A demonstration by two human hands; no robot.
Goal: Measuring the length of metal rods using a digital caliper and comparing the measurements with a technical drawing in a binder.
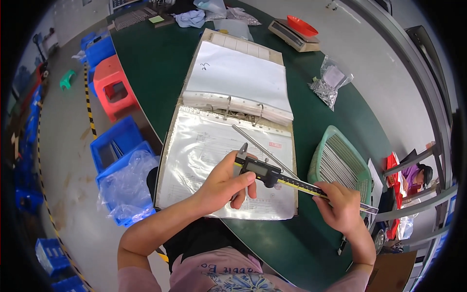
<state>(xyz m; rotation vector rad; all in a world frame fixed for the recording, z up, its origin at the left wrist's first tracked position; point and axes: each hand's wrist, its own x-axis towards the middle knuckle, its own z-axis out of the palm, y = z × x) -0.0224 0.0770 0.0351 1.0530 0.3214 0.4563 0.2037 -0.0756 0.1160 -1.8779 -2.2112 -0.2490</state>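
Note:
My left hand [221, 185] is closed on a digital caliper [284, 180], its thumb at the sliding head with the small display. The caliper's beam slants down to the right, and its end sticks out past my right hand [343, 205]. That hand is closed around the beam and the lower end of a thin metal rod [265, 150]. The rod slopes up to the left beside the caliper, its far end free over the binder. Beneath both hands lies an open ring binder [170, 187], with a printed sheet in a clear sleeve on the near side.
A green basket [318, 141] of metal rods stands right of the binder. Beyond it lie a bag of metal parts [327, 86] and a scale [292, 35] bearing a red tray [302, 25]. Blue bins [116, 138] and a red stool [114, 80] stand left of the green table [141, 63].

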